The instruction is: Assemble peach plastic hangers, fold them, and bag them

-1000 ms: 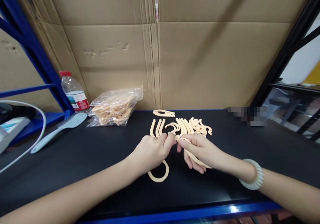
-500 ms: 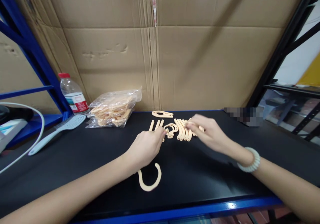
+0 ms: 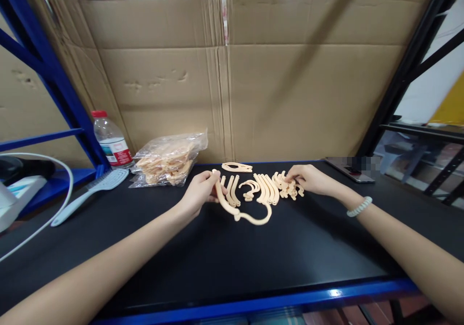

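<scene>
My left hand (image 3: 201, 192) grips a curved beige plastic hanger arm (image 3: 225, 203) by its upper end. A hook (image 3: 259, 221) is joined to the arm's lower end and curls off to the right above the black table. Reaching into a pile of small beige parts (image 3: 284, 187), my right hand (image 3: 307, 179) has its fingertips drawn together; what they pinch, if anything, is hidden. Between the hands lie loose hanger arms (image 3: 232, 192), several nested hooks (image 3: 249, 189) and a row of more arms (image 3: 266, 190). Behind these rests a folded beige hanger (image 3: 237, 167).
A clear bag of beige parts (image 3: 165, 163), a bottle with a red cap (image 3: 113, 144) and a pale blue hairbrush (image 3: 92, 194) are at the left. A phone (image 3: 348, 169) lies at the back right. Cardboard (image 3: 319, 98) walls off the table's rear.
My left hand has lifted and turned the arm, so the hook now points right instead of toward me. My right hand has shifted slightly right onto the small parts. The view has tilted up slightly.
</scene>
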